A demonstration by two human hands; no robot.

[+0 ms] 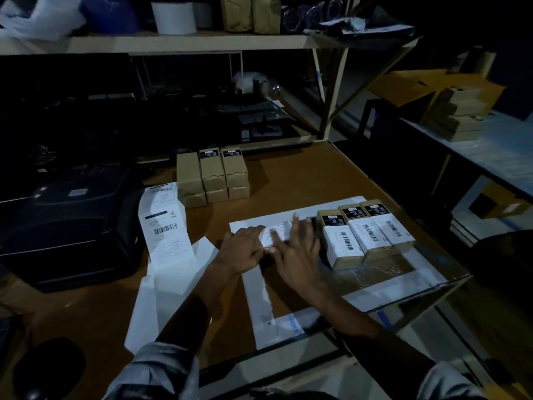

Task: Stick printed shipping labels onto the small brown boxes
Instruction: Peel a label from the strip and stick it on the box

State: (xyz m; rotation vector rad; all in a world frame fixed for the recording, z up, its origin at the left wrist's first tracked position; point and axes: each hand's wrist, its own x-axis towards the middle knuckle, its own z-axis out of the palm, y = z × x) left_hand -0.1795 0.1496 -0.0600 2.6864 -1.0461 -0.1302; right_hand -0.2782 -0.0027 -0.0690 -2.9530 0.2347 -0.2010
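- A label [274, 233] is being pressed flat onto a small brown box — the box is mostly hidden under both hands.
- The left hand [245, 249] lies flat on the label's left side; the right hand [297, 249] spreads straight fingers over its right.
- Next, I think, rub the edges down, then move this box beside the three labelled boxes [366, 235] just to the right.
- More labels [165, 226] hang from the printer [66, 226] — plain boxes [212, 174] wait behind.

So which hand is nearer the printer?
Left. The left hand is on the box being labelled, on the side toward the printer; the right hand presses the label farther away.
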